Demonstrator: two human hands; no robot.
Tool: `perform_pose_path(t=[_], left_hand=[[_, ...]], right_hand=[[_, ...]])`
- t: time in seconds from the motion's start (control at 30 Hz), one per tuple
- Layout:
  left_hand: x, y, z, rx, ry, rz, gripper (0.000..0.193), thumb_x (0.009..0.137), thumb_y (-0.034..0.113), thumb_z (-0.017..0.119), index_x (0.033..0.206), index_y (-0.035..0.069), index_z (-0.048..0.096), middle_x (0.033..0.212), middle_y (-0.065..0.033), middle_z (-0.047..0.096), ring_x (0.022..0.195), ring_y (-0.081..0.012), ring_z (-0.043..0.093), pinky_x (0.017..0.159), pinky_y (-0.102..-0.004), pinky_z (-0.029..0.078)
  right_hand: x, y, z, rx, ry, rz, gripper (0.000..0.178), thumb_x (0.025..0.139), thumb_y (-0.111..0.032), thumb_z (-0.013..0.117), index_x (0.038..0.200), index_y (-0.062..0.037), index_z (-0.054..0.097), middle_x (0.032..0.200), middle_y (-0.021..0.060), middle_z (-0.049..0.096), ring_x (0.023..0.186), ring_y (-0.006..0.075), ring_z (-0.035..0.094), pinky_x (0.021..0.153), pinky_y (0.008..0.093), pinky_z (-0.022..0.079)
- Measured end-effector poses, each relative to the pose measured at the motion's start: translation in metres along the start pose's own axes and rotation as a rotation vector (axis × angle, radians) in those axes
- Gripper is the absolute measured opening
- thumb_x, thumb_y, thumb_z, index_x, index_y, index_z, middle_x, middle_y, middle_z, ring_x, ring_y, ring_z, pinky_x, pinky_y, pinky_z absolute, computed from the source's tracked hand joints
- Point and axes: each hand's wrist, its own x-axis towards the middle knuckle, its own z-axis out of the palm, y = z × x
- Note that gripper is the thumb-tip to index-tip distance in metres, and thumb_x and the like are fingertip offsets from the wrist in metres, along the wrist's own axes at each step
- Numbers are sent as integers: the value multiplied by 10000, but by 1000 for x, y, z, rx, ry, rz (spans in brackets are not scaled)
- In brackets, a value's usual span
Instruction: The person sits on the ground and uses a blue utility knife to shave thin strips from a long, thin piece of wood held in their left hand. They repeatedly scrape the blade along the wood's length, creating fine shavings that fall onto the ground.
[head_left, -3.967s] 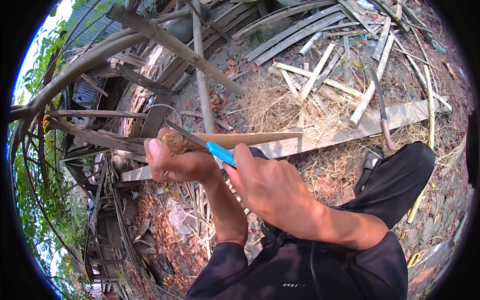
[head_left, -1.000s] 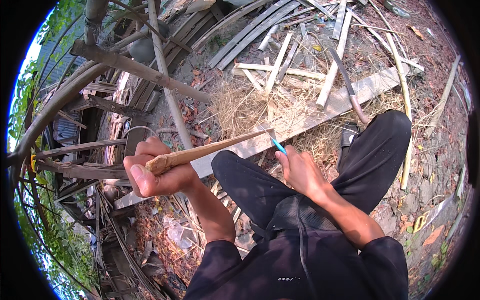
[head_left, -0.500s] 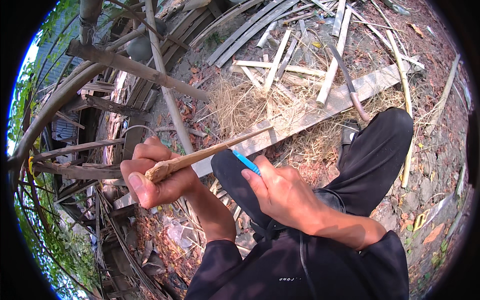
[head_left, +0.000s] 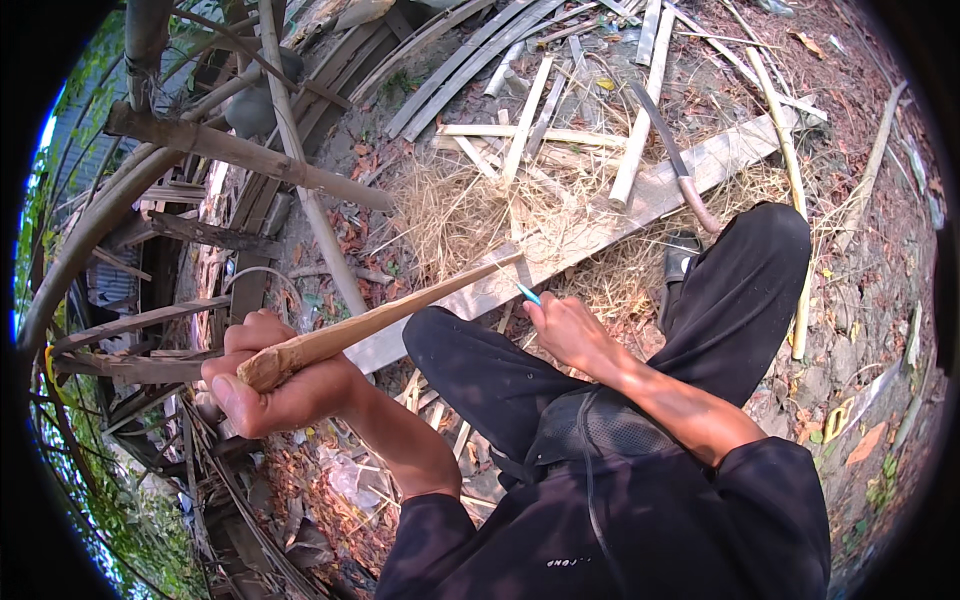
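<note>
In my left hand (head_left: 305,395), closed round its thick end, is a tapering pale wooden stick (head_left: 385,318). It slants away to the right, its thin tip over the plank. My right hand (head_left: 572,336) is closed on a slim blue utility knife (head_left: 529,294), mostly hidden by the fingers. The knife's tip lies just below the stick's thin end; whether they touch I cannot tell. Beyond my right knee a long, slightly curved blade with a wooden handle (head_left: 697,203) rests across the plank.
A long grey plank (head_left: 735,160) crosses the ground before my legs, littered with straw-like shavings (head_left: 450,215). Split wood strips (head_left: 530,120) lie farther off. Poles (head_left: 250,155) and stacked timber stand at left. A yellow-handled tool (head_left: 838,420) lies at right.
My left hand has drawn back to the left and down with the stick. My right hand has moved outward, up and right, bringing the knife near the stick's thin end.
</note>
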Motion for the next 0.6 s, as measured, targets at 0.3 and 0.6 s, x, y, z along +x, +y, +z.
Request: perform_pose_path(t=[0.3, 0.6], left_hand=[[5, -3, 7, 72, 102, 33, 334, 814, 331, 363, 580, 123, 247, 460, -20, 292, 403, -105, 279, 398, -253, 209], [16, -15, -7, 233, 255, 93, 317, 823, 293, 344, 571, 114, 273, 456, -59, 369, 404, -136, 362, 412, -270, 313]], right_hand=[[18, 39, 17, 51, -168, 178, 386, 959, -238, 408, 832, 103, 534, 515, 243, 540, 490, 406, 578, 461, 463, 453], [7, -34, 7, 112, 84, -152, 339, 950, -263, 431, 848, 58, 473, 494, 249, 496, 506, 445, 540, 471, 500, 417]])
